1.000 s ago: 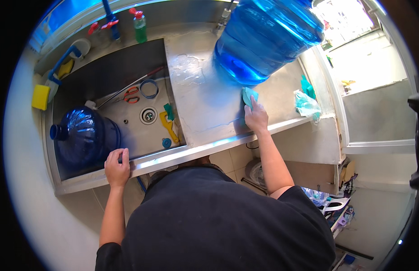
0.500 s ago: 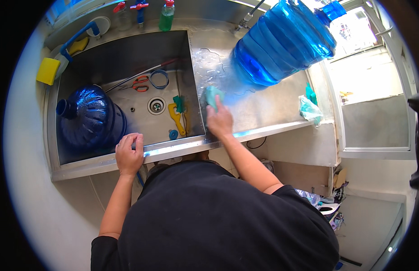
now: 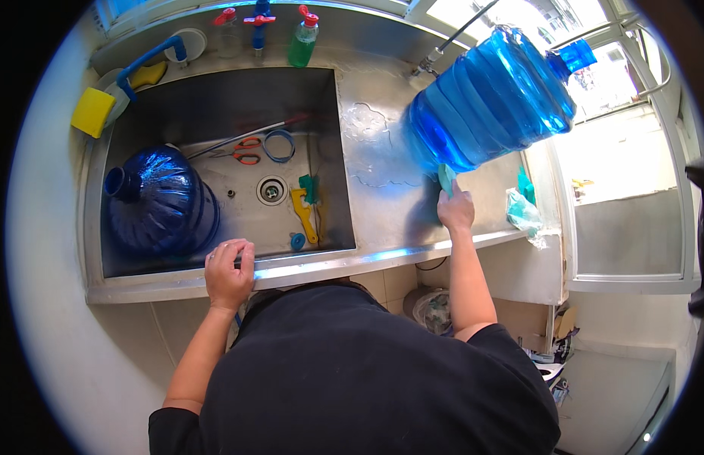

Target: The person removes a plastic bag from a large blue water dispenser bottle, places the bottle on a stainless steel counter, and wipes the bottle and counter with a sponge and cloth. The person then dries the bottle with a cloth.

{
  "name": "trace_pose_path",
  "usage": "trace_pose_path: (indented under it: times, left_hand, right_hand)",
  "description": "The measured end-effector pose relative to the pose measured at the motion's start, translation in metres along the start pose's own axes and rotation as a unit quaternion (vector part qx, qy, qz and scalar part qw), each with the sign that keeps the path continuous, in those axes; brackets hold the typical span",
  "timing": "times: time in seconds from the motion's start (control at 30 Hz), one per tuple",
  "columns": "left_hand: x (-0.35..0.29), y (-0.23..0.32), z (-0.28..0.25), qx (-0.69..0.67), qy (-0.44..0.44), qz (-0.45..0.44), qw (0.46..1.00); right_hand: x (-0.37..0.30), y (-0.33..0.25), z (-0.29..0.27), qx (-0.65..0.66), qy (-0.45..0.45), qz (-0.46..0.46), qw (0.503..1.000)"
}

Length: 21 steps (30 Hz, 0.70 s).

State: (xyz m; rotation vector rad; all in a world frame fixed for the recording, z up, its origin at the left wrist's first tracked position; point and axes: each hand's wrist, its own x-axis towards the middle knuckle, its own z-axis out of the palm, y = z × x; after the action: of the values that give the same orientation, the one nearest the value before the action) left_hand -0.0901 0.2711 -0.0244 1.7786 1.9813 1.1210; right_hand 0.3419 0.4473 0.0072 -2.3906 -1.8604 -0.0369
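My left hand (image 3: 230, 271) rests at the sink's front edge (image 3: 299, 265), fingers curled over the metal rim. A light green cloth (image 3: 446, 179) is gripped in my right hand (image 3: 456, 210), on the steel counter right of the sink. The cloth is at the lower end of a clear blue water jug (image 3: 492, 98), which stands on the counter with its neck at the upper right. Inside the sink (image 3: 238, 95), left of centre, is a darker blue water jug (image 3: 158, 201).
Red-handled scissors (image 3: 246, 152), a blue ring (image 3: 279, 145) and a yellow tool (image 3: 303, 216) lie in the sink. A green liquid bottle (image 3: 303, 39) stands behind it, a blue tap (image 3: 151, 61) and yellow sponge (image 3: 92, 112) at left. A plastic bag (image 3: 523, 208) hangs over the counter's right edge.
My right hand has moved right with the green cloth, from beside the sink's right edge to the base of the clear blue jug. The left hand stays on the rim; the view has shifted slightly.
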Motion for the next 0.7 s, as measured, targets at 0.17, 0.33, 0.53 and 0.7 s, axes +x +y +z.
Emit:
trace_pose_path:
  times: [0.17, 0.33, 0.53, 0.7]
  left_hand:
    - [0.001, 0.001, 0.000, 0.009, 0.007, 0.014, 1.000]
    - [0.001, 0.002, 0.000, 0.002, 0.000, 0.020, 1.000]
    - [-0.001, 0.003, -0.001, 0.007, -0.008, 0.011, 1.000]
    - [0.001, 0.003, -0.001, 0.000, 0.001, 0.015, 1.000]
  right_hand:
    - [0.009, -0.031, 0.048, 0.035, 0.034, 0.004, 0.999]
    - [0.007, -0.106, 0.053, 0.125, 0.010, -0.039, 0.991]
    - [-0.008, -0.215, 0.071, 0.309, -0.011, -0.124, 0.943]
    - [0.007, -0.172, 0.027, 0.407, -0.046, -0.159, 0.899]
